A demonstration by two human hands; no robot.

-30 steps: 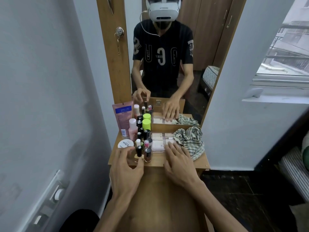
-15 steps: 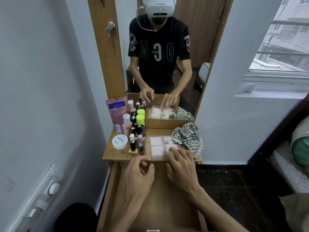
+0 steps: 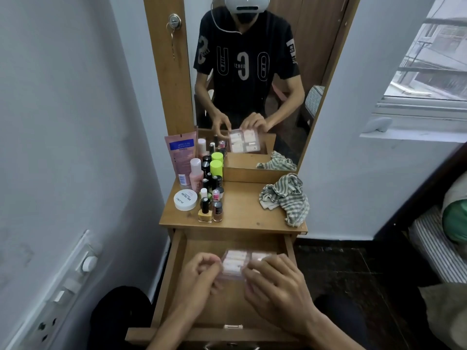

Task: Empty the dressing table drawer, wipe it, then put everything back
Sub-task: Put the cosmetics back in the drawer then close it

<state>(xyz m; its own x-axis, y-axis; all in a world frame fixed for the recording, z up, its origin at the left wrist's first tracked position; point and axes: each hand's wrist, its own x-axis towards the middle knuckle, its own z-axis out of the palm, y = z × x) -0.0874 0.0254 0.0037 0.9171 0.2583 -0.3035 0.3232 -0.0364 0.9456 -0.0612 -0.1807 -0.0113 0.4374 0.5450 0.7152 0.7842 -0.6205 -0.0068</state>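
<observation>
Nearest the camera, bottom center of the frame, the drawer [image 3: 177,269] is pulled wide open, its front rail running along the bottom edge with a small pale latch in the middle. Both hands are over it, holding a clear plastic case [image 3: 236,263] of small pink-and-white items between them. The left hand [image 3: 199,281] has its fingers curled onto the case's left edge, and the right hand [image 3: 275,284] has its fingers curled onto the near right edge. It's motion-blurred, so I can't say if the case is touching the drawer floor or just above it. Bare wood shows all around the case, with plenty of room along the far wall and both side walls of the drawer.

Further up, mid-frame, the tabletop [image 3: 242,210] has a wide bare strip down its middle and along its front edge. At its left sit a cluster of nail polish bottles [image 3: 211,198], a round white tub [image 3: 185,199] and a pink tube [image 3: 180,157] leaning at the back. A checked cloth [image 3: 285,198] is crumpled at the right, a bit of it drooping at the front right corner.

Farthest back, the mirror [image 3: 252,72] fills the top center, with grey wall close on both sides.
</observation>
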